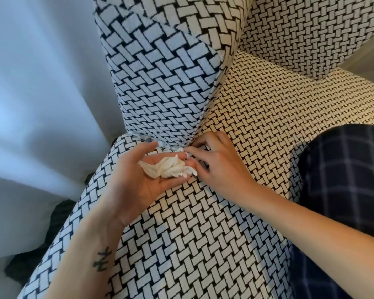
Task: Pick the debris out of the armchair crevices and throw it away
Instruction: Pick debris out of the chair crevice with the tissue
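At the far left a pale curtain [37, 87] is seen, hanging just beside the armchair [181, 223], which is covered in a black-and-white woven pattern. The left hand [143, 180] is held palm up over the armrest, with the fingers loosely curled into a cup. In this cup a crumpled wad of white tissue [171, 167] is cradled; it is not squeezed, only supported from below.

Just above the left thumb, in the crevice [160, 145] where the upright wing meets the armrest, small white scraps [175, 148] are lodged. A few of them are visible along the seam; how deep they go cannot be told.

To the right, the right hand [216, 162] is placed knuckles up at the same seam. Its fingertips [187, 150] are pinched together at the end of the scraps, touching them, so a piece seems to be gripped, though the exact contact is too small to be sure.

The debris is judged to be very light, soft and easily torn. It should be taken at the exposed end, close to the fabric, and drawn out slowly along the seam so it is not left in shreds. The wad in the palm could be blown or tipped out easily.

At the far right a dark checked trouser leg [343, 180] is resting on the seat cushion [268, 108].
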`<control>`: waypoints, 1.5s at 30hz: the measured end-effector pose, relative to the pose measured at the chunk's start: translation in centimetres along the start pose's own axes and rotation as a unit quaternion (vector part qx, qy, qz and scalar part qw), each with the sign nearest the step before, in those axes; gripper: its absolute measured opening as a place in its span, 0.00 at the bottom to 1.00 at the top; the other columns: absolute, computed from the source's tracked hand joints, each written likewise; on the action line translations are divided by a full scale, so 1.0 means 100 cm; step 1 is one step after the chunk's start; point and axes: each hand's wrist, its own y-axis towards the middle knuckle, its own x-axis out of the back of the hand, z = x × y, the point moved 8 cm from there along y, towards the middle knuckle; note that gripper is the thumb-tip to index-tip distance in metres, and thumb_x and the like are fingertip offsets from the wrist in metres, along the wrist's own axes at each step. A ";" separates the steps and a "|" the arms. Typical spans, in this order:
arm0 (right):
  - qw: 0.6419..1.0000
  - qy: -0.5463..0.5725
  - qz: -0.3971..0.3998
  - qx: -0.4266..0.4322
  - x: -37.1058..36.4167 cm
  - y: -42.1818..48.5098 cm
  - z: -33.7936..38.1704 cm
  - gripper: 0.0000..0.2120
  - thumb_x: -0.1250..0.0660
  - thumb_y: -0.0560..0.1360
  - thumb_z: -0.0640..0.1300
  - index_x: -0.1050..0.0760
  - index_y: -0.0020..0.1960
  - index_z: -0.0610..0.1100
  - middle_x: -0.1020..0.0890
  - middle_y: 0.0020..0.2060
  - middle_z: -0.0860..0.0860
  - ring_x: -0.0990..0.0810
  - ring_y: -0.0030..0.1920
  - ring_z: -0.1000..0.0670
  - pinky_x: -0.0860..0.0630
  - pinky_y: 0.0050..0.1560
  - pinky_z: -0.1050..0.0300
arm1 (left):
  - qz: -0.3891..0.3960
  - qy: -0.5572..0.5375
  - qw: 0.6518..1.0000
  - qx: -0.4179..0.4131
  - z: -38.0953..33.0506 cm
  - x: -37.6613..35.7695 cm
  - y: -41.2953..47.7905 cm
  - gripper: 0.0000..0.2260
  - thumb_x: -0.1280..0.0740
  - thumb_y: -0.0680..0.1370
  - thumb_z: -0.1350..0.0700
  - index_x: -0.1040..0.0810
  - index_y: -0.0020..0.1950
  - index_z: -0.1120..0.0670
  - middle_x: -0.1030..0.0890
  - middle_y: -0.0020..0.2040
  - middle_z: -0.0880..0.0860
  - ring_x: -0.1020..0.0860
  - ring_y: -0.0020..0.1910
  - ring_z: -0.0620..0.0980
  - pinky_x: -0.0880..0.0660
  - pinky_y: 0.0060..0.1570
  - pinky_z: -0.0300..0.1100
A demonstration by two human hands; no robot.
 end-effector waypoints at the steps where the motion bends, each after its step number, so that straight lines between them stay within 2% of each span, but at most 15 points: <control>1: 1.000 0.004 -0.013 -0.028 0.001 0.001 0.001 0.21 0.40 0.79 0.56 0.19 0.66 0.48 0.23 0.56 0.50 0.32 0.61 0.48 0.29 0.61 0.49 | 0.000 0.001 1.000 -0.005 -0.002 0.000 -0.001 0.25 0.41 0.79 0.50 0.21 0.60 0.72 0.18 0.58 0.70 0.18 0.60 0.65 0.22 0.61 0.53; 3: 0.997 0.014 -0.041 -0.065 0.002 0.002 0.005 0.19 0.37 0.78 0.55 0.18 0.63 0.48 0.24 0.54 0.50 0.34 0.58 0.51 0.30 0.59 0.51 | -0.005 -0.004 1.000 -0.017 -0.005 0.001 -0.003 0.25 0.41 0.80 0.50 0.22 0.61 0.72 0.18 0.59 0.70 0.19 0.62 0.65 0.23 0.62 0.53; 6: 0.995 0.033 -0.065 -0.069 0.002 -0.002 0.011 0.17 0.33 0.78 0.52 0.18 0.63 0.45 0.27 0.49 0.52 0.33 0.54 0.51 0.26 0.54 0.52 | -0.016 -0.020 0.999 -0.023 -0.006 0.004 -0.004 0.25 0.44 0.83 0.50 0.23 0.62 0.73 0.18 0.59 0.70 0.19 0.62 0.66 0.21 0.60 0.54; 13: 0.992 0.048 -0.047 -0.109 0.000 0.002 0.016 0.14 0.31 0.79 0.49 0.19 0.63 0.44 0.28 0.47 0.52 0.29 0.50 0.52 0.27 0.51 0.58 | -0.039 -0.042 0.997 -0.042 -0.012 0.009 -0.004 0.25 0.44 0.83 0.51 0.22 0.61 0.72 0.17 0.58 0.70 0.18 0.61 0.66 0.22 0.62 0.58; 16: 0.988 0.053 -0.045 -0.136 -0.003 0.001 0.019 0.14 0.29 0.77 0.46 0.18 0.61 0.43 0.29 0.46 0.52 0.29 0.49 0.52 0.26 0.48 0.57 | -0.051 -0.055 0.995 -0.061 -0.015 0.013 -0.002 0.25 0.43 0.82 0.51 0.23 0.63 0.72 0.18 0.59 0.70 0.19 0.62 0.66 0.24 0.66 0.58; 19: 0.983 0.057 -0.058 -0.167 -0.005 0.003 0.020 0.12 0.31 0.78 0.48 0.17 0.60 0.46 0.28 0.43 0.53 0.29 0.48 0.51 0.27 0.46 0.55 | -0.061 -0.070 0.992 -0.086 -0.017 0.015 -0.002 0.24 0.43 0.82 0.51 0.24 0.64 0.72 0.18 0.60 0.70 0.19 0.62 0.66 0.25 0.66 0.59; 22: 0.983 0.041 -0.075 -0.161 -0.006 0.004 0.027 0.11 0.33 0.80 0.51 0.16 0.56 0.49 0.29 0.40 0.55 0.31 0.45 0.52 0.28 0.47 0.53 | -0.078 -0.100 0.982 -0.138 -0.023 0.019 -0.001 0.23 0.44 0.83 0.54 0.27 0.67 0.72 0.17 0.60 0.68 0.18 0.61 0.65 0.25 0.67 0.59; 26: 0.984 0.036 -0.081 -0.155 -0.009 -0.003 0.030 0.11 0.36 0.81 0.50 0.18 0.56 0.48 0.30 0.42 0.55 0.33 0.46 0.53 0.29 0.51 0.52 | -0.096 -0.119 0.973 -0.175 -0.029 0.023 -0.004 0.20 0.44 0.83 0.55 0.24 0.65 0.68 0.17 0.60 0.66 0.17 0.60 0.61 0.25 0.67 0.58; 29: 0.989 -0.010 -0.059 -0.136 -0.007 -0.003 0.038 0.11 0.39 0.81 0.50 0.20 0.53 0.45 0.29 0.44 0.52 0.30 0.46 0.51 0.26 0.50 0.52 | -0.108 -0.140 0.962 -0.208 -0.035 0.027 -0.007 0.20 0.45 0.82 0.56 0.24 0.64 0.68 0.16 0.60 0.64 0.16 0.60 0.60 0.23 0.65 0.56; 33: 0.987 -0.086 -0.012 -0.137 -0.010 0.003 0.050 0.16 0.45 0.81 0.49 0.22 0.55 0.41 0.26 0.49 0.46 0.25 0.47 0.46 0.23 0.47 0.47 | -0.108 -0.142 0.961 -0.213 -0.035 0.029 -0.008 0.20 0.45 0.82 0.56 0.25 0.66 0.68 0.18 0.62 0.64 0.17 0.61 0.60 0.24 0.65 0.56; 35: 0.987 -0.086 -0.004 -0.136 -0.012 0.006 0.051 0.17 0.45 0.80 0.48 0.21 0.54 0.40 0.26 0.49 0.45 0.25 0.46 0.46 0.23 0.47 0.48 | -0.108 -0.146 0.959 -0.216 -0.035 0.029 -0.008 0.20 0.44 0.82 0.57 0.26 0.67 0.69 0.19 0.64 0.64 0.18 0.62 0.61 0.24 0.66 0.56; 42: 0.990 -0.016 -0.026 -0.136 -0.017 0.006 0.039 0.12 0.40 0.80 0.47 0.20 0.51 0.44 0.31 0.43 0.52 0.32 0.45 0.50 0.27 0.48 0.52 | -0.116 -0.150 0.956 -0.224 -0.036 0.033 -0.007 0.21 0.44 0.82 0.57 0.27 0.69 0.69 0.19 0.65 0.64 0.18 0.62 0.61 0.24 0.66 0.57; 45: 0.990 0.017 -0.022 -0.139 -0.016 0.006 0.035 0.13 0.39 0.80 0.48 0.19 0.55 0.44 0.31 0.43 0.53 0.32 0.46 0.51 0.27 0.49 0.52 | -0.120 -0.144 0.957 -0.220 -0.035 0.032 -0.006 0.21 0.44 0.82 0.57 0.27 0.69 0.68 0.18 0.64 0.63 0.18 0.62 0.61 0.24 0.66 0.56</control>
